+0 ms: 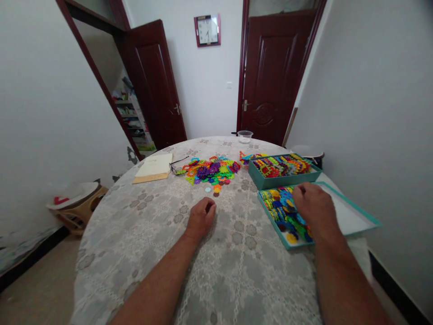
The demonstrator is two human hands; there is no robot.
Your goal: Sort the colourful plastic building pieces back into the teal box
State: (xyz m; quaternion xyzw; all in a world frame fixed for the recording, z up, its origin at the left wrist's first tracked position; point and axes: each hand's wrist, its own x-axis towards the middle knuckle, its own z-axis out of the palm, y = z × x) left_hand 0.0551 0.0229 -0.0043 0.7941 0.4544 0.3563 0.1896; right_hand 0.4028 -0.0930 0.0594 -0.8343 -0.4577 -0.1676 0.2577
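My left hand (200,218) is closed in a loose fist above the tablecloth; what it holds, if anything, is hidden. Just beyond it lie a few loose plastic discs, among them a light blue disc (208,190), and a heap of colourful toothed plastic pieces (213,169). Over the shallow teal-edged tray (287,247) is my right hand (313,203), fingers curled in a pinch, their contents out of sight. Blue, yellow and green discs (280,212) fill that tray, in rows on the left and jumbled toward the front. My right hand covers part of them.
Behind the tray, a teal box (267,182) holds tightly packed rows of colourful pieces. Farther back stands a clear plastic bowl (245,136). A notebook (154,165) and eyeglasses (174,169) lie left of the heap. A patterned cloth (135,253) covers the round table.
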